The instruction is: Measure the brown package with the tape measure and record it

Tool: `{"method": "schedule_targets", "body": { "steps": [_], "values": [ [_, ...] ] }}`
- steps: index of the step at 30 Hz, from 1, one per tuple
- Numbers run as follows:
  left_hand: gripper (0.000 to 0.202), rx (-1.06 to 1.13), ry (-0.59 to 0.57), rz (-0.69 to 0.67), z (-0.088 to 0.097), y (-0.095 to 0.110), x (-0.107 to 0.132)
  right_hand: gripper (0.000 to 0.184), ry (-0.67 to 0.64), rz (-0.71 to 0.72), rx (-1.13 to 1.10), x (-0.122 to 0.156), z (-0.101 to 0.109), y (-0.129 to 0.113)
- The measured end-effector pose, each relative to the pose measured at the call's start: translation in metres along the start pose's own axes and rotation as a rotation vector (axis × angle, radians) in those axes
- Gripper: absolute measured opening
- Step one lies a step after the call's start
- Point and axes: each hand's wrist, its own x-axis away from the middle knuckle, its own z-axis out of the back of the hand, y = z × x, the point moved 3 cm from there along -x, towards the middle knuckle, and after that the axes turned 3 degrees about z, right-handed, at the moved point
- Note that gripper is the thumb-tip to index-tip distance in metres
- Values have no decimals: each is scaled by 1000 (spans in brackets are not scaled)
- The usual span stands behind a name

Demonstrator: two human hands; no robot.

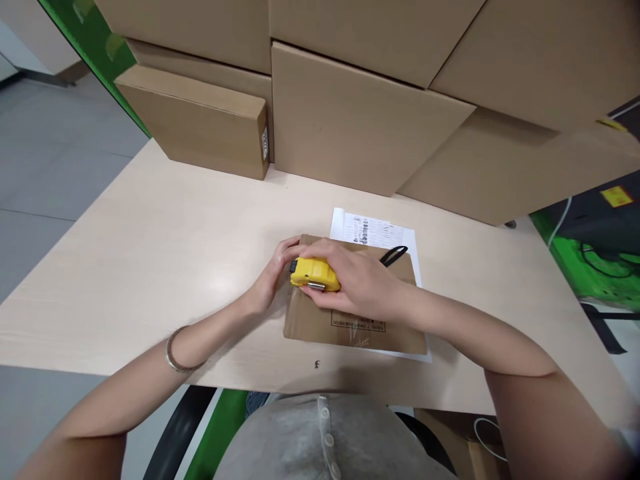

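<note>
**Inspector:** Head view. What is held, and where?

**Assessor:** A yellow tape measure [314, 274] is gripped by the right hand [357, 280], fingers closed over its top and back; its metal end is seen at the lower edge of the case. It sits over the upper-left part of a flat cardboard box [353, 313], which lies on the wooden table [150, 253] above a printed sheet [374, 231]. A black wrist strap [394, 255] trails off at about two o'clock from the case.

**Inspector:** And the left hand?

**Assessor:** The left hand [270, 280] is curled against the box's left edge at nine o'clock from the tape measure, fingertips touching the case front. Whether the blade tip is pinched cannot be told; it is hidden by the fingers.

**Inspector:** What is judged necessary for the step to be done well?

**Assessor:** It is judged that the case should be kept flat on the lid and square to the box edge, and the box pinned by the left hand so that it is not slid over the sheet.

**Inspector:** Surroundings?

**Assessor:** Stacked cartons [350, 113] are noted at twelve o'clock, well apart from the hands. A bracelet [177, 353] is worn on the left wrist.
</note>
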Motion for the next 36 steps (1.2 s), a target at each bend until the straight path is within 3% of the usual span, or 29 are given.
{"method": "schedule_targets", "body": {
  "steps": [4, 8, 16, 21, 29, 36],
  "values": [
    [46, -248, -72, -110, 4, 9, 1, 46, -5, -61, 48, 10, 2, 6],
    [39, -333, -115, -136, 6, 16, -1, 45, 28, -104, 29, 32, 22, 12],
    [42, -367, -112, -120, 12, 14, -3, 46, 142, -321, -51, 137, 90, 31],
    [39, -362, -129, -147, 16, 13, -5, 46, 212, -417, -61, 187, 98, 43],
    [39, -345, -104, -172, 19, 11, -8, 44, 210, -487, -78, 196, 82, 60],
    [39, -378, -101, -176, 19, 13, -8, 43, 214, -512, -82, 192, 81, 56]
  ]
}}
